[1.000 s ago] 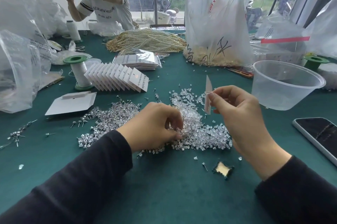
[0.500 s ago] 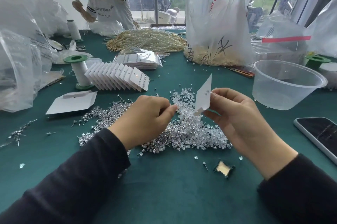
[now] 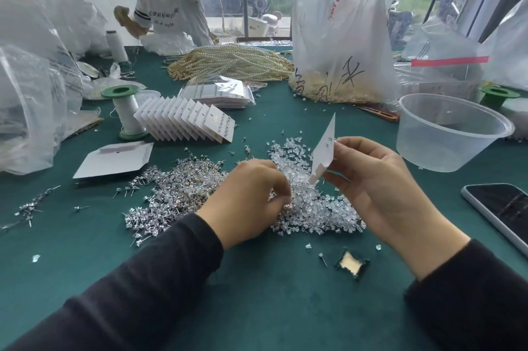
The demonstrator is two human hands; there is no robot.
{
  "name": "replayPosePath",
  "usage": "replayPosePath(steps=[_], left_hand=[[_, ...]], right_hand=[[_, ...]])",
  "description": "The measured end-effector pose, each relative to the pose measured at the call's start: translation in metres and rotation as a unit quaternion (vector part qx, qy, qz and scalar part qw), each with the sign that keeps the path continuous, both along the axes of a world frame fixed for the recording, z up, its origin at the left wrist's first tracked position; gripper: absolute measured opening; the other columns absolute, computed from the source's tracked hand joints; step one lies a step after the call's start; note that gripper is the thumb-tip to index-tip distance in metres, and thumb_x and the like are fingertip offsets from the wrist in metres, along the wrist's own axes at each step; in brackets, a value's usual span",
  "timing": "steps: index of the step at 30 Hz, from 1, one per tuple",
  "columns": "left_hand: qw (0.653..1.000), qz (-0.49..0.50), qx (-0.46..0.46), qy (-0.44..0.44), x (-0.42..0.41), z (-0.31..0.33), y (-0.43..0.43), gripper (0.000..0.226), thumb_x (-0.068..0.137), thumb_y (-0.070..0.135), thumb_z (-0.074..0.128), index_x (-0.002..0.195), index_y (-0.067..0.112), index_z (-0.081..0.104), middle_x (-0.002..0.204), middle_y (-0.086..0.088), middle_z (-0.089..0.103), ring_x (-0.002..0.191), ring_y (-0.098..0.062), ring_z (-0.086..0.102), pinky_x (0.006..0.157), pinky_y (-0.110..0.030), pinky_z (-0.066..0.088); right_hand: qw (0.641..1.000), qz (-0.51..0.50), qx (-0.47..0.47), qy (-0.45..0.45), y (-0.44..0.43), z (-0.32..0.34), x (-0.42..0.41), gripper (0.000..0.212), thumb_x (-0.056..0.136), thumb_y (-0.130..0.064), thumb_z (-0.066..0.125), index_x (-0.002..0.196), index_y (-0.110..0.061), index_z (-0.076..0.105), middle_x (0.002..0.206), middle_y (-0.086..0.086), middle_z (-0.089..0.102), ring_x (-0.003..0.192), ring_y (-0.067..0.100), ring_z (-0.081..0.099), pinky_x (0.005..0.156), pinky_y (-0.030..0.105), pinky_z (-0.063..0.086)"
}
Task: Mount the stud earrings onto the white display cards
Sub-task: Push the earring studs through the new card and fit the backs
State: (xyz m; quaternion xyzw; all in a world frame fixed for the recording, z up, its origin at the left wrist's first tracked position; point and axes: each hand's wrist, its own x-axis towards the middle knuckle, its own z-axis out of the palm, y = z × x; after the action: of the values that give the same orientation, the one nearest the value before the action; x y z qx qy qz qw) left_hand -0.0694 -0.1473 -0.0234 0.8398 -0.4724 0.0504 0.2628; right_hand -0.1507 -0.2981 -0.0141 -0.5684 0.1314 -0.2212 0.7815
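Pinching a card (image 3: 324,150) upright to bare its stud (image 3: 332,139), right grip (image 3: 380,176) hovers; left grip (image 3: 251,199) rakes backs (image 3: 317,208), catch unclear.

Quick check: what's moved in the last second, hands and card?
The left hand, which rose to the white card half a second ago, has dropped back into the pile of clear backs, fingers curled; whether it pinches one is unclear. The right hand still pinches the card above the pile. Stud pile, row of finished cards and plastic bowl unmoved.
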Motion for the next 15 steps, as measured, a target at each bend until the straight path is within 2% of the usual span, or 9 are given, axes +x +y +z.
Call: replayPosePath(steps=[2,4,7,9,15], left_hand=[[1.0,0.005,-0.017,0.004,0.001,0.003,0.001,0.005,0.081,0.017,0.065,0.077,0.015,0.068,0.072,0.015,0.051,0.066,0.001,0.046,0.065,-0.006,0.031],[1.0,0.01,-0.02,0.008,0.003,0.006,0.003,0.007,0.082,0.016,0.062,0.075,0.018,0.063,0.069,0.019,0.047,0.062,0.003,0.044,0.064,-0.002,0.031],[0.996,0.02,-0.037,0.077,0.007,0.012,0.01,0.01,0.082,0.014,0.061,0.073,0.017,0.06,0.062,0.015,0.053,0.054,0.004,0.048,0.053,-0.005,0.035],[0.989,0.014,-0.042,0.141,0.01,0.018,0.014,0.008,0.083,0.014,0.062,0.075,0.016,0.061,0.064,0.008,0.059,0.051,0.003,0.049,0.052,-0.008,0.038],[0.98,-0.097,0.071,0.159,0.002,0.027,0.025,0.005,0.077,0.019,0.071,0.072,0.021,0.069,0.061,0.011,0.064,0.053,0.004,0.055,0.054,-0.007,0.04]], right_hand=[[1.0,0.002,0.004,0.002,0.0,0.0,0.0,0.016,0.064,-0.017,0.065,0.077,-0.008,0.062,0.078,0.01,0.062,0.068,0.019,0.059,0.068,0.029,0.051],[1.0,0.009,0.015,0.001,-0.001,0.0,0.0,0.016,0.063,-0.016,0.066,0.077,-0.008,0.062,0.078,0.01,0.062,0.068,0.02,0.059,0.068,0.029,0.052],[0.999,0.031,0.044,-0.005,-0.001,0.001,-0.001,0.013,0.062,-0.016,0.066,0.073,-0.01,0.063,0.074,0.009,0.064,0.066,0.019,0.06,0.063,0.027,0.053],[0.997,0.045,0.06,-0.01,-0.001,0.001,-0.001,0.011,0.062,-0.016,0.066,0.071,-0.011,0.064,0.071,0.007,0.066,0.064,0.017,0.061,0.06,0.025,0.053],[0.997,0.048,0.057,-0.004,0.0,0.0,-0.001,0.008,0.062,-0.017,0.067,0.069,-0.013,0.065,0.07,0.006,0.066,0.063,0.017,0.061,0.058,0.024,0.052]])
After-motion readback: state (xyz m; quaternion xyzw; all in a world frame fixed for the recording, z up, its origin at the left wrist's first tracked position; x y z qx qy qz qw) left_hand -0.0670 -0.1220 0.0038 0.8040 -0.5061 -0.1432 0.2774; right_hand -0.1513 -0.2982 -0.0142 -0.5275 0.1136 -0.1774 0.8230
